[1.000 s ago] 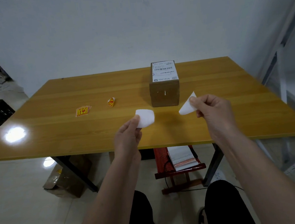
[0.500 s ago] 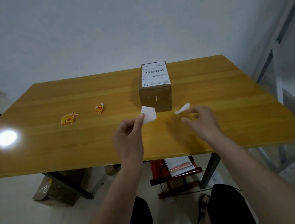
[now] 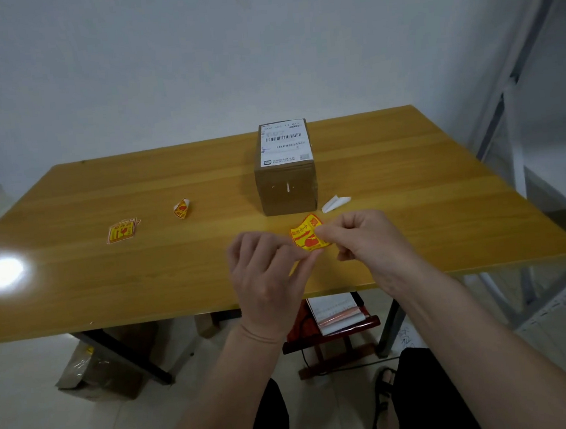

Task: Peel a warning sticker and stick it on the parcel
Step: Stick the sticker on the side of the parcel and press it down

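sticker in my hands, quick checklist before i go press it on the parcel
1. Sticker pinched by both the left hand and the right hand: ok.
2. Backing off: a white backing strip lies right of the parcel; fully peeled: cannot tell.
3. Sticker flat: not ok, it looks curled.
4. Parcel's near face bare: ok.
5. Top face free: not ok, the shipping label covers it.
6. Path to the parcel clear: ok.
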